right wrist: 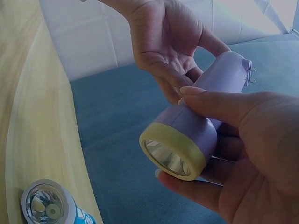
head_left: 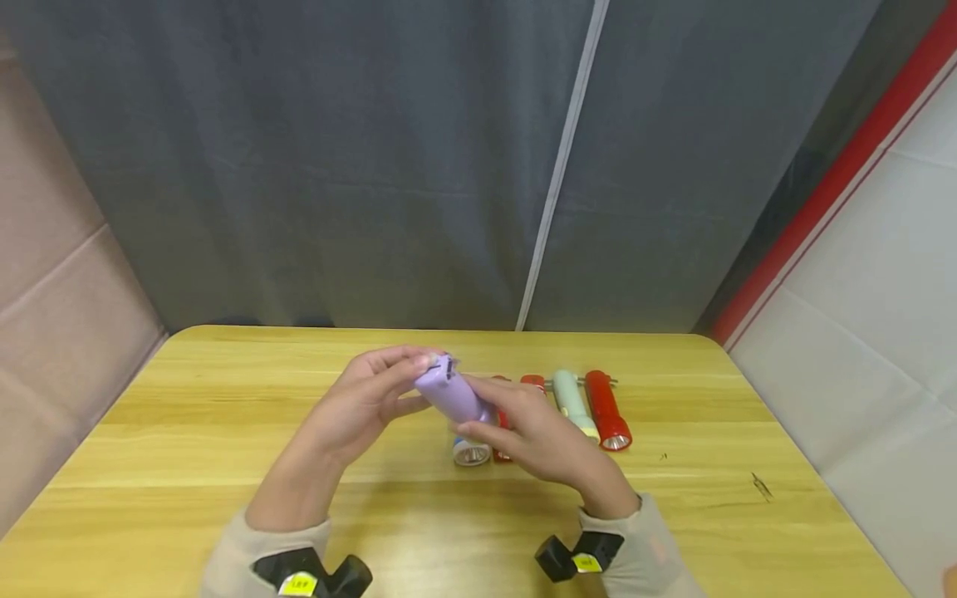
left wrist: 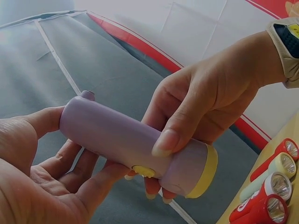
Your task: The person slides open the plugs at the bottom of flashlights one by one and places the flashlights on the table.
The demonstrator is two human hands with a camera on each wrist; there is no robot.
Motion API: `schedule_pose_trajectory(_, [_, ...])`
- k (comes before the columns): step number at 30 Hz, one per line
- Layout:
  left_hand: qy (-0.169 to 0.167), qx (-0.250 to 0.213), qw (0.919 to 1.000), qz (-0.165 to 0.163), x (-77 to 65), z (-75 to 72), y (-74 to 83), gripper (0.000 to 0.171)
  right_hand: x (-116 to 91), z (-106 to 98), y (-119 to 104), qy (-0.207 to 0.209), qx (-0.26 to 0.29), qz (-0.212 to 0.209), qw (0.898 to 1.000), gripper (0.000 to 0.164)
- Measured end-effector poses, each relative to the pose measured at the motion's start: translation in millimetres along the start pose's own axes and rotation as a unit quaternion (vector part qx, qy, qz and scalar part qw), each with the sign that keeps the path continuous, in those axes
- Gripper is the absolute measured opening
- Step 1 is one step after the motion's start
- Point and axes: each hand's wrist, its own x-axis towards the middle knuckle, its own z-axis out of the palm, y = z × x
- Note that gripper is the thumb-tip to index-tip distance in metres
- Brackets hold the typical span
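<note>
A purple flashlight is held above the table between both hands, its tail tilted up in the head view. My left hand holds the tail end with thumb and fingers. Near the lamp head, my right hand grips the body, thumb on one side and fingers beneath. A yellow slide switch shows on the body in the left wrist view. The right wrist view shows the yellow rim around the clear lens, and two metal plug prongs sticking out at the tail.
Flashlights lie in a row on the wooden table: a red one, a pale green one, a white-rimmed one with blue, and more red partly behind my right hand. A grey curtain hangs behind the table.
</note>
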Motion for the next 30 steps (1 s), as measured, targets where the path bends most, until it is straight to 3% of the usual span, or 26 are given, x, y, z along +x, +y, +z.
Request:
schedule_pose_trajectory(17, [0.014,0.016,0.9996,-0.016,-2.3,2.1,2.9,0.024,-0.2,-0.4,-0.2,-0.01,-0.003,0.0,1.0,0.049])
schedule_pose_trajectory(30, [0.006,0.021,0.9998,-0.006,-2.1,2.4,3.5,0.024,-0.5,-2.2,1.2,-0.016,0.004,-0.009,1.0,0.049])
